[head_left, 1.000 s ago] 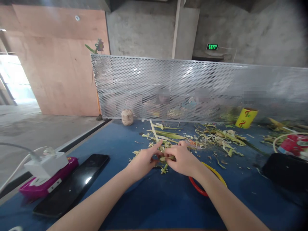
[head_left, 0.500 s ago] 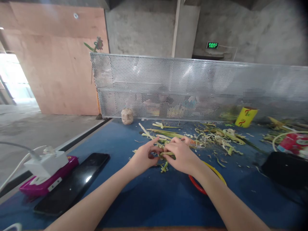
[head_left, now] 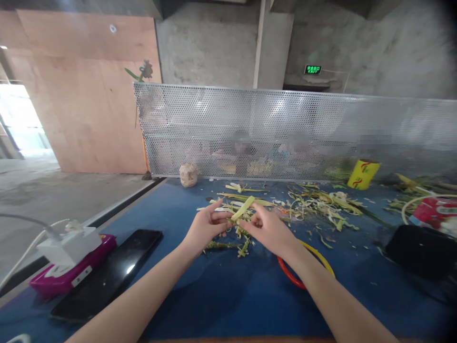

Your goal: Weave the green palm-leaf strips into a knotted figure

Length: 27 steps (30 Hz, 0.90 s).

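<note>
The pale green leaf strip [head_left: 243, 208] sits between my hands, left of and beyond the red-and-yellow ring [head_left: 291, 276]. My left hand [head_left: 202, 228] nearly closes at its lower end; my right hand [head_left: 269, 228] has thumb and index apart beside it. Which one pinches it, I can't tell. Too light a pinch could drop it among the green scraps [head_left: 243, 247] left of the ring; uneven pulling could split it. My fingers hide its lower tip.

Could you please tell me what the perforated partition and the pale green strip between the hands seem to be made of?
Perforated partition: apparently bare metal, given its grey sheen and bright reflections.
Pale green strip: probably leaf or stalk, smooth and fairly matt, judging by its colour and flat, ribbon-like shape.
</note>
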### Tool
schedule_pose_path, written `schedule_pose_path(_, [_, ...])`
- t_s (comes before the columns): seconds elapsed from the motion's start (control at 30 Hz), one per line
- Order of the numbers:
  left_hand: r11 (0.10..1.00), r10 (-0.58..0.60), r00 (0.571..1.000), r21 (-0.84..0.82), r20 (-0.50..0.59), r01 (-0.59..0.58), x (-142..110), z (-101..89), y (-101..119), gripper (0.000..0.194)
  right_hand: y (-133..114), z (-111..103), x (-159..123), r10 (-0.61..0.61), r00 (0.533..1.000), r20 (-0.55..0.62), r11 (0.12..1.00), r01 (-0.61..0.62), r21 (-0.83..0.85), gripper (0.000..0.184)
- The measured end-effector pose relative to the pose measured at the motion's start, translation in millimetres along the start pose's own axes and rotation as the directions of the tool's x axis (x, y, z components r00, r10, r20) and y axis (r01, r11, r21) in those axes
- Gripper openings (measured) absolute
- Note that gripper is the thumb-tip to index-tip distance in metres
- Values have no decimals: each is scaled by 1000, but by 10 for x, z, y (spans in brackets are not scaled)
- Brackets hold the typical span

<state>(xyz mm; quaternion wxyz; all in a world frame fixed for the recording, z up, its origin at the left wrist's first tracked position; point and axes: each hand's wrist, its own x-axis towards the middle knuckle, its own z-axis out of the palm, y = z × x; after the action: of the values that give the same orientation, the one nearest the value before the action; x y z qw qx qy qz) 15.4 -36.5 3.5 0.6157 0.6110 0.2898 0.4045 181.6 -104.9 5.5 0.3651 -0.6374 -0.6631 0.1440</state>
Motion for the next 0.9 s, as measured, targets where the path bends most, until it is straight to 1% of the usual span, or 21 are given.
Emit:
schedule_pose_path(0.07, [1000, 3, 1000, -7, 22, -3, -9, 3, 0, 90, 13, 73, 0, 17, 999, 51, 1000, -17, 10, 57])
schedule_pose_path(0.1, [1000, 8, 999, -12, 37, -8, -13, 5, -2, 91, 26, 112, 7, 12, 997, 72, 998, -16, 54, 57])
schedule_pose_path(0.17, [999, 33, 997, -27, 70, -31, -19, 11, -5, 95, 57, 182, 31, -19, 995, 102, 978, -3, 209, 54])
schedule_pose_path(0.23, [997, 71, 994, -35, 86, -68, -26, 21, -5, 101, 80, 230, 62, -55, 993, 105, 930, 13, 367, 49])
schedule_pose_path(0.3, [994, 108, 992, -15, 69, -107, -38, 34, -1, 107, 86, 252, 90, -58, 994, 93, 886, 8, 464, 47])
schedule_pose_path(0.37, [990, 139, 990, 26, 32, -140, -56, 44, 8, 113, 75, 251, 105, -49, 995, 91, 858, -5, 514, 44])
schedule_pose_path(0.43, [985, 156, 987, 74, 22, -158, -76, 47, 16, 115, 55, 239, 108, -56, 993, 101, 851, -5, 526, 39])
schedule_pose_path(0.53, [981, 157, 986, 102, 58, -162, -93, 37, 19, 115, 26, 221, 96, -78, 992, 99, 862, 18, 506, 31])
schedule_pose_path(0.6, [981, 164, 983, 94, 79, -171, -93, 28, 16, 115, 16, 215, 87, -84, 993, 77, 863, 33, 504, 27])
schedule_pose_path(0.7, [978, 172, 982, 105, 83, -180, -88, 25, 16, 115, 12, 208, 84, -82, 996, 41, 857, 50, 513, 22])
schedule_pose_path(0.9, [985, 133, 989, 100, 72, -140, -84, 43, 28, 117, 4, 188, 97, -59, 997, -48, 901, 73, 427, 17])
